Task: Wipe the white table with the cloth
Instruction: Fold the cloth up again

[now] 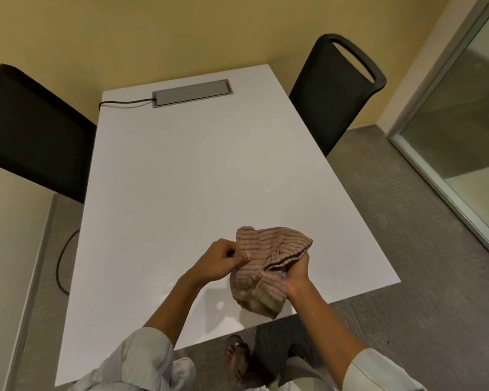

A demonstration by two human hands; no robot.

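2 hands [219, 261] [295, 273] gripping cloth [266, 263]; right fingers hidden underneath.

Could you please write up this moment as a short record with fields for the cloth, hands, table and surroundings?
cloth: striped cloth, bunched, held above the table's near end
left hand: left hand pinches the cloth's left edge
right hand: right hand grips it from the right, underneath
table: white table, wiping not yet begun
on table: grey cable box at the far end, black cable trailing left
surroundings: black chair on each side
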